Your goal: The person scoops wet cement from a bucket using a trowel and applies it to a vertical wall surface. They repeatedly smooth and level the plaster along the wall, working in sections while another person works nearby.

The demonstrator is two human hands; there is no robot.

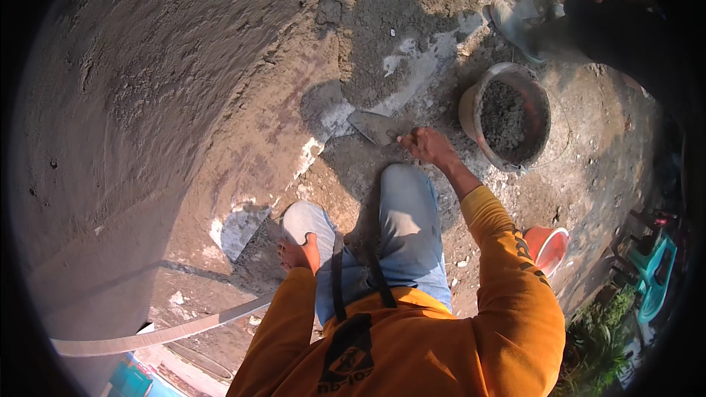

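Observation:
My right hand (430,147) is wrapped round the handle of a trowel (375,126), whose flat metal blade points left, low over the ground near the wall's foot. My left hand (298,253) rests on my left knee, thumb and fingers apart, with no tool in it. To the right of the trowel stands a bucket (471,114) with grey mortar (503,117) inside. Rough, partly plastered wall (140,88) fills the left side. Pale patches of mortar (423,66) lie along its base.
A smaller orange-red bucket (546,246) sits by my right elbow. Far right, another person's leg and shoe (515,29) show. A wooden strip (176,332) lies at lower left. A teal plastic chair (654,279) and green plants (596,342) are at lower right.

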